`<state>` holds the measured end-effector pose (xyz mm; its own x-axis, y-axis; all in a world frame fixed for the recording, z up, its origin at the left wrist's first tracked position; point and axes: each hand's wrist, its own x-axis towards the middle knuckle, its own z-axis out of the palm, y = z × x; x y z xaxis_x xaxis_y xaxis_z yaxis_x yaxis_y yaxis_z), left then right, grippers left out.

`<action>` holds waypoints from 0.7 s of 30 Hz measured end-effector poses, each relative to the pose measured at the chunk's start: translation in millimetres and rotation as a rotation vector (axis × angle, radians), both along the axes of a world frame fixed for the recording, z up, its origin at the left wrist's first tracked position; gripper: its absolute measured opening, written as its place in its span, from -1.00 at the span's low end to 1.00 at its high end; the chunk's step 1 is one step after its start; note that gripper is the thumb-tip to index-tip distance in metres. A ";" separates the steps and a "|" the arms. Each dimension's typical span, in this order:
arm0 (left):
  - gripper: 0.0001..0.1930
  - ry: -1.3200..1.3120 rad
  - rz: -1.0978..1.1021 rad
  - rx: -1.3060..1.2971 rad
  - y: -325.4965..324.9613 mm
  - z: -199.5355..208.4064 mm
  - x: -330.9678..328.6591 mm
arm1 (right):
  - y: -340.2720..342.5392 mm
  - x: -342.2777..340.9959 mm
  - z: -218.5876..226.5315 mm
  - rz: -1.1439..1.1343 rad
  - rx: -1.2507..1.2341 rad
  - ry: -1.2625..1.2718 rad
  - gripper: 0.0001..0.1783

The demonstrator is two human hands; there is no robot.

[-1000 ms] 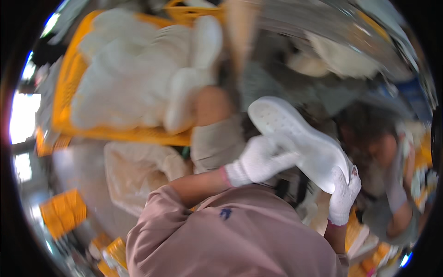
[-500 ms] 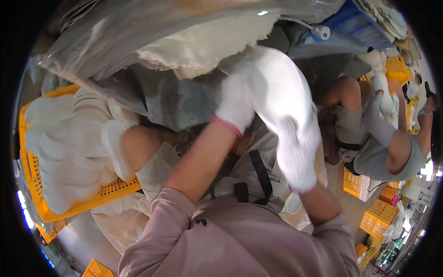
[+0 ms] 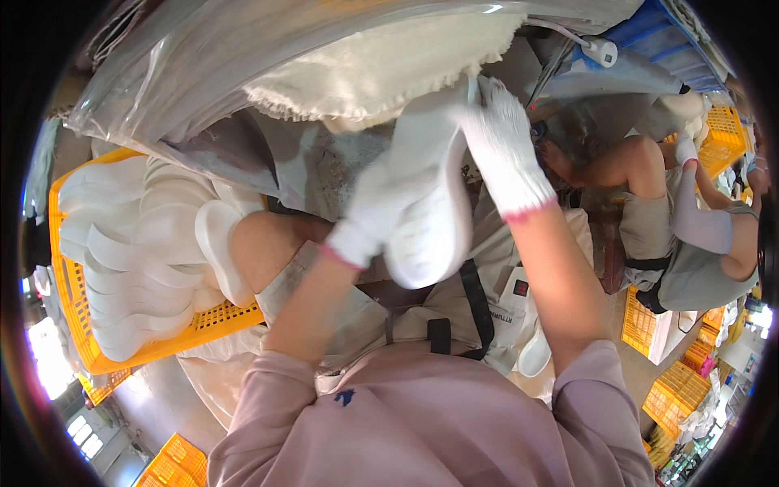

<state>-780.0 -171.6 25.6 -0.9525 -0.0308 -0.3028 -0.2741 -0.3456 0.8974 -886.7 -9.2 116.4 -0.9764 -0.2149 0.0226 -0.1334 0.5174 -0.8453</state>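
Note:
A white shoe sole (image 3: 432, 235) is held up in front of me, its far end close under a large cream cloth buffing wheel (image 3: 381, 73) with a frayed edge. Whether sole and wheel touch, I cannot tell. My left hand (image 3: 369, 207), gloved in white and blurred by motion, grips the sole along its left side. At the sole's far right end, my right hand (image 3: 505, 142), also in a white glove, is closed on it, its fingertips partly out of sight behind the edge.
At the left a yellow crate (image 3: 203, 329) is heaped with white soles (image 3: 134, 252); one leans against my bare knee. Another small white sole (image 3: 534, 355) lies by my right thigh. Clear plastic sheeting (image 3: 187, 97) covers the machine. A co-worker (image 3: 706, 235) sits at the right, near stacked yellow crates (image 3: 670, 394).
The sole has turned from arching over to the right to hanging nearly upright. My right hand has risen to its far end, and my left hand has dropped lower along its left side.

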 end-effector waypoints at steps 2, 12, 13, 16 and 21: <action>-0.65 -0.010 0.165 0.098 38.5 -2.3 -24.0 | 15.4 37.7 11.5 0.106 0.037 -0.127 -0.24; -0.35 0.157 0.021 -0.476 17.8 -26.1 -115.8 | 29.1 5.9 -17.0 -0.234 0.050 0.200 -0.33; -0.34 0.058 -0.004 -0.613 -8.2 -22.7 -111.3 | 26.4 -6.7 -22.9 -0.192 -0.009 0.260 -0.35; -0.32 -0.129 -0.106 -1.006 -55.6 1.3 -59.7 | 17.0 -41.7 -38.1 -0.143 -0.202 -0.113 -0.39; -0.53 0.017 -0.010 -0.258 22.4 13.6 -25.3 | 6.2 -16.6 -11.7 -0.143 -0.337 -0.139 -0.36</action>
